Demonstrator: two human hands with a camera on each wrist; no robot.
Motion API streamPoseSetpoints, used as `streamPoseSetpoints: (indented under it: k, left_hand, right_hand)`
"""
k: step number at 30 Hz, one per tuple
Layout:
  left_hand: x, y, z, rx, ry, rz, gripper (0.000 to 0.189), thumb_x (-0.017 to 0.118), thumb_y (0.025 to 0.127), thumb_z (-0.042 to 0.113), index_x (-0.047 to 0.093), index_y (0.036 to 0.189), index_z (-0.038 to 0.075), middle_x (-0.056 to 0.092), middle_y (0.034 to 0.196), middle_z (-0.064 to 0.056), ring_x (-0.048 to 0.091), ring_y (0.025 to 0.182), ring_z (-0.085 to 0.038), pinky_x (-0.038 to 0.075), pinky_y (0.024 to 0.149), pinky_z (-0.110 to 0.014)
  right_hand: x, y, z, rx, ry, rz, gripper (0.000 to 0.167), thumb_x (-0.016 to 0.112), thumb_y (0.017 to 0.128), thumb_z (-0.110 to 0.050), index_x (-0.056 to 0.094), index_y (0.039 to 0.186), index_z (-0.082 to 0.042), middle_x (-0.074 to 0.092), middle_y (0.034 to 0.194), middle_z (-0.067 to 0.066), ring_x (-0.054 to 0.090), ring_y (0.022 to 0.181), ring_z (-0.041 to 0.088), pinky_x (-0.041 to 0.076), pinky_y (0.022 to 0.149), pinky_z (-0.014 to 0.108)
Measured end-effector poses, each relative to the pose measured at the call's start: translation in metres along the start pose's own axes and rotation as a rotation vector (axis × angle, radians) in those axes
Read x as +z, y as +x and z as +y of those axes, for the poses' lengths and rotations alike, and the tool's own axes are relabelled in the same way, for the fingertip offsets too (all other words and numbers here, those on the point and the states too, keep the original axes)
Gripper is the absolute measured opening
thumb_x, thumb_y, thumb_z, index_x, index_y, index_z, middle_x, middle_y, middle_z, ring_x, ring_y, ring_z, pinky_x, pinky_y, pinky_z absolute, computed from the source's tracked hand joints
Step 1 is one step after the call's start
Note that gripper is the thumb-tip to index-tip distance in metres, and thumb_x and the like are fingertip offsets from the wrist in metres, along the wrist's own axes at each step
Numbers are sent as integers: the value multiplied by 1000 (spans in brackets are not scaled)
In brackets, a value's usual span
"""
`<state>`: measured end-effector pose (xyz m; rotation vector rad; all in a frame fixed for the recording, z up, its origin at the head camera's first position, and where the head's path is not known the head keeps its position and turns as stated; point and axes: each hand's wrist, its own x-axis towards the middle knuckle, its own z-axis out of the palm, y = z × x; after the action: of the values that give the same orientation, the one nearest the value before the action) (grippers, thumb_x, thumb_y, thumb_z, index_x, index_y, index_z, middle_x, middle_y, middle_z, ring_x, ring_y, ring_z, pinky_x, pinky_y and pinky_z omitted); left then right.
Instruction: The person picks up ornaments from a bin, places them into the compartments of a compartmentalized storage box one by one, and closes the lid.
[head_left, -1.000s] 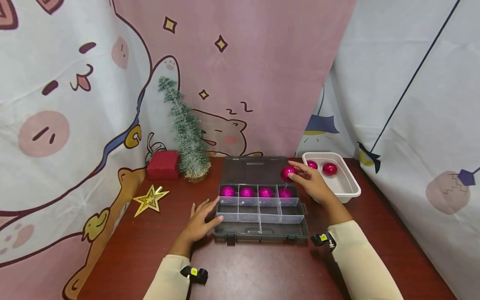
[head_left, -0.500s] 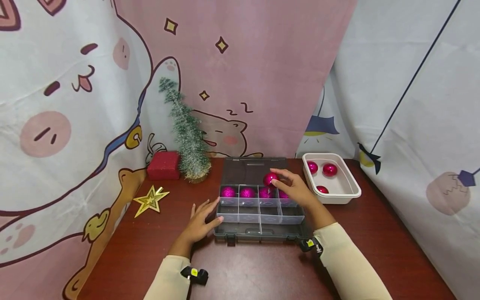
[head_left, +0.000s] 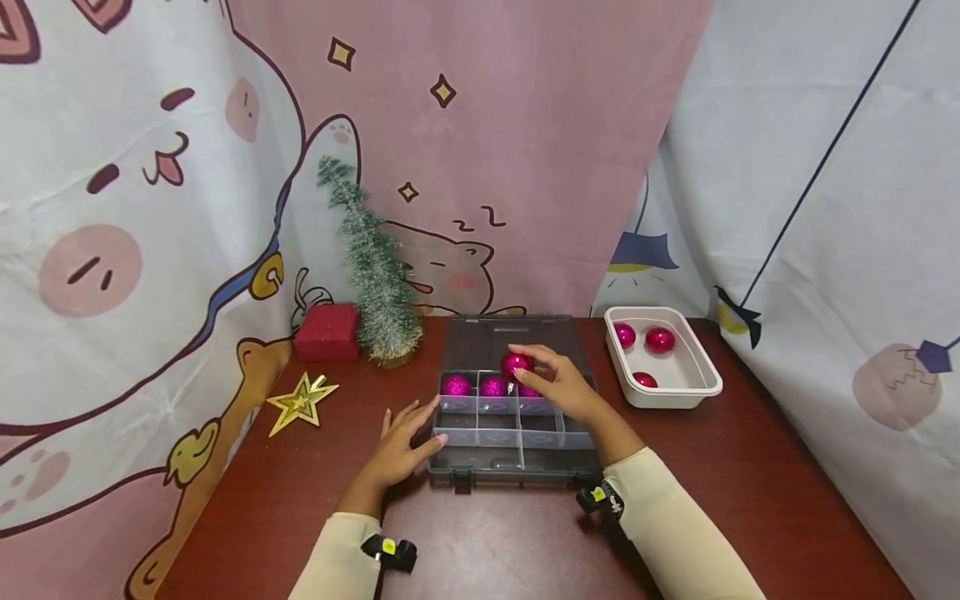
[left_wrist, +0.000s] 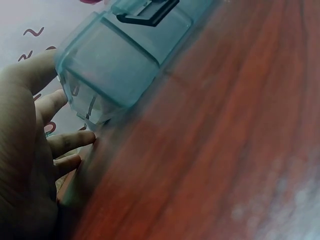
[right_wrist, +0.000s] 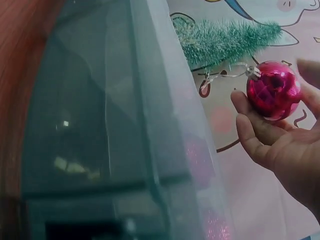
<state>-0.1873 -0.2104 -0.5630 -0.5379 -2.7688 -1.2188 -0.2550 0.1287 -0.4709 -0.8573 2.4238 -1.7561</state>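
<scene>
My right hand holds a shiny pink Christmas bauble between thumb and fingers, over the back row of a grey divided plastic box. In the right wrist view, the held bauble shows a silver cap with a clear loop hanging from it. Glittery pink baubles sit in the back compartments, the rightmost one hidden behind my hand. At the box's left side rests my left hand, fingers spread and touching the wall. The left wrist view shows those fingertips close against the box corner.
A white tub with several shiny pink baubles stands at the back right. The box's lid lies open behind it. A small tinsel tree, a red block and a gold star are on the left.
My right hand has carried the shiny bauble leftward from beside the tub to over the box's middle back compartments. The left hand has stayed in place.
</scene>
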Motion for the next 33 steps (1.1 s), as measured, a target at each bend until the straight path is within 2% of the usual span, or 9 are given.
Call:
streamPoseSetpoints:
  k: [4,6,11,14,17,23,29,33]
  left_hand:
    - [1,1,0,1,-3,7,74,71,102,41,46,168,19,54,167,-16,35,162,-51,-3,124,-86]
    - [0,2,0,1,3,6,74,71,102,41,46,168,19,54,167,-16,35,162,-50,-3,125,-86]
    - [0,3,1,2,12,-3,74,71,103,42,45,168,19,54,167,-15,35,162,-50,-2,125,-86]
    - [0,2,2,-3,6,-6,74,71,102,42,45,168,19,54,167,-15,35,162,-50,-2,125,-86]
    - [1,1,1,-8,5,1,74,72,102,42,46,168,20,55,166,-16,36,161,-50,-2,125,-86]
    - [1,0,-1,-2,16,17,74,72,102,43,45,168,23,56,166,-16,37,161,-50,-1,125,-86]
    - [1,-1,-1,-15,11,3,74,71,102,44,45,168,22,55,166,-16,35,162,-51,-2,124,-87]
    - [0,-1,0,-28,3,-11,75,71,102,44,44,169,24,54,168,-14,34,163,-49,-3,126,-85]
  right_hand:
    - [9,2,-6,-6,66,-38,60,74,101,-1,56,158,-5,54,155,28,66,133,49,64,99,36]
    - [14,3,-7,-7,72,-38,61,75,100,2,55,158,-5,54,154,29,67,132,51,66,98,39]
    - [29,4,-3,-21,-69,9,59,82,96,-3,62,151,-3,65,148,24,71,128,43,63,104,52]
    - [39,3,-2,-20,-158,39,57,87,92,-6,66,145,-3,73,137,21,74,114,40,63,97,58]
    - [48,2,-3,-25,-227,66,56,91,89,-9,69,141,-5,77,131,17,74,106,35,62,91,56]
    - [67,4,-7,-71,-286,86,55,93,87,-10,71,137,-6,71,132,13,72,114,29,63,100,49]
    - [85,1,-5,-32,-390,62,56,94,89,-21,71,139,-13,71,133,7,72,118,27,62,103,50]
    - [97,-2,-4,-56,-453,96,56,94,89,-25,72,140,-14,72,136,7,72,124,30,58,107,54]
